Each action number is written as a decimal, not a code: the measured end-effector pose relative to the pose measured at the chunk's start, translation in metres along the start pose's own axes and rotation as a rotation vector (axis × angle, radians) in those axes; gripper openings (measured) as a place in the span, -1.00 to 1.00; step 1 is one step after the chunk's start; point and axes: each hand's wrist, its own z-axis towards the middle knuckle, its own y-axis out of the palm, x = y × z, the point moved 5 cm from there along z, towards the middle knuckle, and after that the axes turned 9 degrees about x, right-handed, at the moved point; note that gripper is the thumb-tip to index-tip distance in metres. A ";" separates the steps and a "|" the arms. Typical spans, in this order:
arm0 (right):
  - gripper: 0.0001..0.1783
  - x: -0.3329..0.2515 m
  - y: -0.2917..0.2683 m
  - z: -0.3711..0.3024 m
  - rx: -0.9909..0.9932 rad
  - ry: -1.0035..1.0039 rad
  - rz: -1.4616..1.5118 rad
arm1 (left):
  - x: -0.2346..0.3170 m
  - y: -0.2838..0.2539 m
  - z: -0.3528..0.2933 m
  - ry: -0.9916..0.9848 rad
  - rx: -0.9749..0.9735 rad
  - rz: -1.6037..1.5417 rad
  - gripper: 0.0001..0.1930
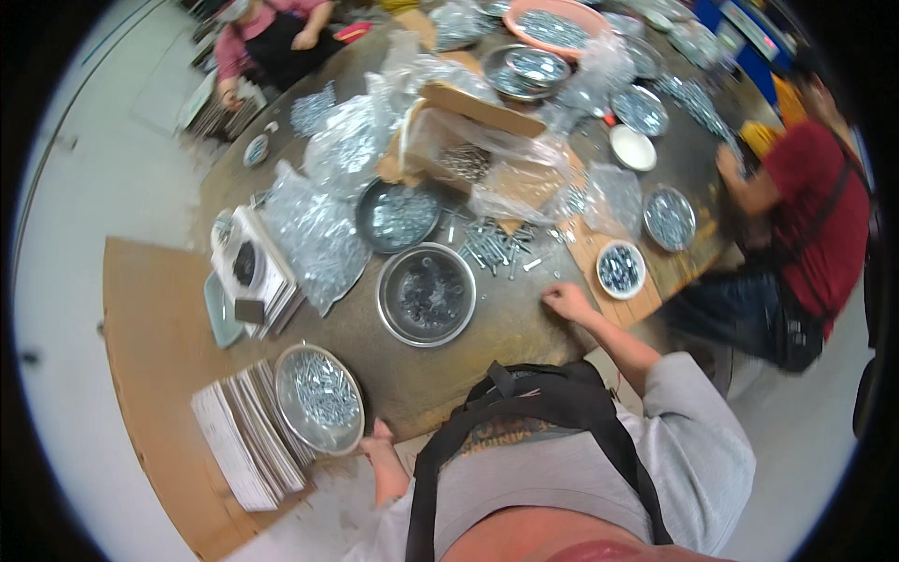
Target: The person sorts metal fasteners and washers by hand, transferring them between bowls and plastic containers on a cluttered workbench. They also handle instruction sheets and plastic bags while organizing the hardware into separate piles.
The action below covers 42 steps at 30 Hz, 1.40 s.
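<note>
My left hand (379, 442) is at the right rim of a steel bowl (332, 440) filled with silvery screws, its fingers closed on the edge. This bowl sits at the table's near left edge, against a stack of pale cards (248, 431). My right hand (566, 302) rests low over the tabletop with curled fingers; whether anything is in them cannot be made out. Just beyond it lies a loose pile of bolts (494, 245). Between my hands stands a larger steel bowl (457, 314) with some dark or shiny small parts at its bottom.
Behind the large bowl are a dark pan (368, 225) of hardware, an open cardboard box (478, 108) and plastic bags (323, 234). A white bowl (640, 292) of metal parts stands right. Co-workers sit at the right (815, 206) and far left (281, 47).
</note>
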 end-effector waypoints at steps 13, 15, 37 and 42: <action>-0.81 -0.028 0.014 0.052 -0.277 0.242 0.342 | -0.078 0.062 -0.077 0.040 -0.013 -0.059 -0.15; -0.80 -0.087 0.042 0.055 -0.478 0.101 0.347 | -0.054 0.040 -0.068 0.138 0.179 -0.115 -0.08; -0.24 -0.454 0.462 -0.095 -0.271 -0.954 -0.059 | 0.250 -0.077 0.029 0.117 -0.298 0.208 -0.53; -0.23 -0.567 0.596 -0.072 -0.716 -0.677 0.148 | 0.287 -0.143 0.031 0.081 -0.007 -0.125 -0.50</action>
